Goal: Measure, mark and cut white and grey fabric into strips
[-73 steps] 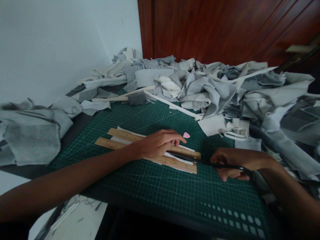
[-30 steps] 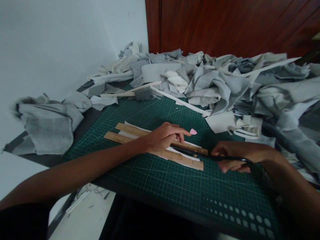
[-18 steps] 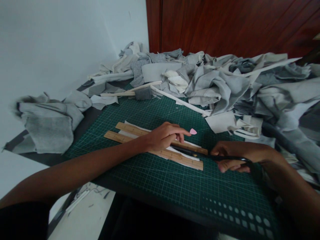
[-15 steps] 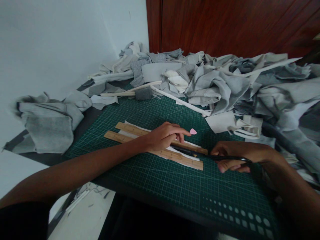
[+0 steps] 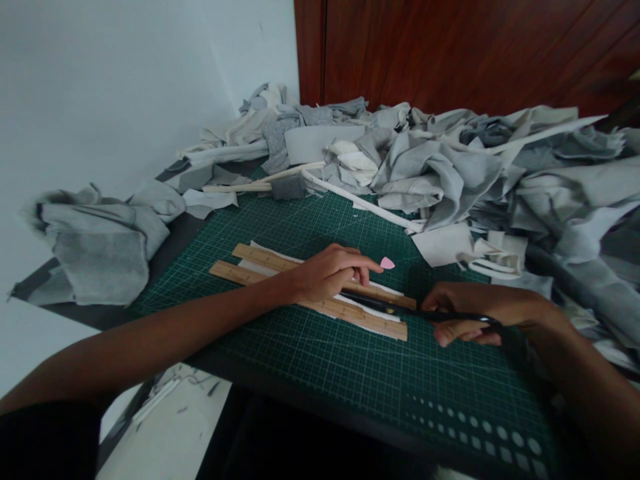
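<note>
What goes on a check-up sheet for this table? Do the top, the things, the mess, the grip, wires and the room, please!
Surface: green mat with a pale grid, on a dark table.
Things in use: two wooden rulers lie side by side over white cloth; black scissors have their blades between them.
Clutter: grey and white scraps heaped behind; grey cloth at left; small pink piece by the left pointing finger.
Grip: left hand lies over both rulers; right hand holds the scissors.
Cables: nothing seen.
Surroundings: pale wall, dark red door.
</note>
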Demonstrator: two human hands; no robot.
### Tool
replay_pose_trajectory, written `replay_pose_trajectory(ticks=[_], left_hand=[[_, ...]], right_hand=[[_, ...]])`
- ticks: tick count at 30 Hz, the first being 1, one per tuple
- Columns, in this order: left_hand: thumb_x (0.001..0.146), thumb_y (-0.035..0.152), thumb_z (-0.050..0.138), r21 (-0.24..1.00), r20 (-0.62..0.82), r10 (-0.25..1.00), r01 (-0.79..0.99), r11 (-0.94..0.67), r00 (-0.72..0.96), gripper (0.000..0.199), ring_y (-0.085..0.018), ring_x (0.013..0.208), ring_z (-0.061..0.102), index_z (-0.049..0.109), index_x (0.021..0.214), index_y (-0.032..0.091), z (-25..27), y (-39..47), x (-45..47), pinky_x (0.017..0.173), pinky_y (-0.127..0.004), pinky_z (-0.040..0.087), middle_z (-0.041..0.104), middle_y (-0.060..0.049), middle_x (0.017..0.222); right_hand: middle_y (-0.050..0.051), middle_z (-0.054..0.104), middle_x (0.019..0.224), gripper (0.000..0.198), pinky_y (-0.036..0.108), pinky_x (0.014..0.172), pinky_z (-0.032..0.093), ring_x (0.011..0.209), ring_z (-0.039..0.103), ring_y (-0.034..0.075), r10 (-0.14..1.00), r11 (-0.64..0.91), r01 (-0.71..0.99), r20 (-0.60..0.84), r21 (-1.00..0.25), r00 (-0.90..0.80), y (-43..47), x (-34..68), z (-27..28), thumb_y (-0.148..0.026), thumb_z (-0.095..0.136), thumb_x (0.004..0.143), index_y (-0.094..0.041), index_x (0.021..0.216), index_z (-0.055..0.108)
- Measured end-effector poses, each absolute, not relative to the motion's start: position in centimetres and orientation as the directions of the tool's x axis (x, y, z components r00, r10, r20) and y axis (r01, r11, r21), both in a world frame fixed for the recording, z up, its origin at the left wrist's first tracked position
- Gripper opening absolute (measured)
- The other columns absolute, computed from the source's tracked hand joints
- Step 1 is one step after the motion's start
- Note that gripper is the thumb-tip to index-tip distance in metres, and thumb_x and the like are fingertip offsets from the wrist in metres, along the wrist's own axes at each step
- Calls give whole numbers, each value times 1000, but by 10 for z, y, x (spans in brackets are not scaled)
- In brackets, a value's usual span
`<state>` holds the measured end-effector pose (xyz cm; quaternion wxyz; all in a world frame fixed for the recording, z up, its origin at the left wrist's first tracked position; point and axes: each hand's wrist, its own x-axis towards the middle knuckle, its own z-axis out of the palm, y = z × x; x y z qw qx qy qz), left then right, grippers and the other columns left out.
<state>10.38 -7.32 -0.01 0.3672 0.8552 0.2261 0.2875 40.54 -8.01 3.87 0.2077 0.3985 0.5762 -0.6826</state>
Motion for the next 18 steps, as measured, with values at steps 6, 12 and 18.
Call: replay_pose_trajectory(ticks=[6,12,18], left_hand=[[93,10,37,746,348,584,161,-646,734,46,-18,85,73,74,120,11,-2,-72,104,83,-30,56,77,-9,91],[95,8,37,635,448,488,118,-764,749,43,-20,87,69,72,119,6,3,-73,104,86,-33,56,76,-11,92],[99,8,39,380,438,387,223,-898,812,38,-23,102,66,70,120,16,27,-80,82,98,-37,54,76,-10,106]], right_hand=[[-11,40,46,61,14,33,28,36,34,3,187,-261,729,-774,-633,-605,-81,407,37,-70,82,74,-20,73,47],[-11,40,47,61,13,33,27,36,35,3,182,-239,724,-762,-647,-622,-81,406,39,-70,80,76,-19,73,47],[-11,40,46,59,14,34,27,36,34,3,201,-218,727,-759,-651,-619,-82,404,42,-70,79,77,-20,73,48]])
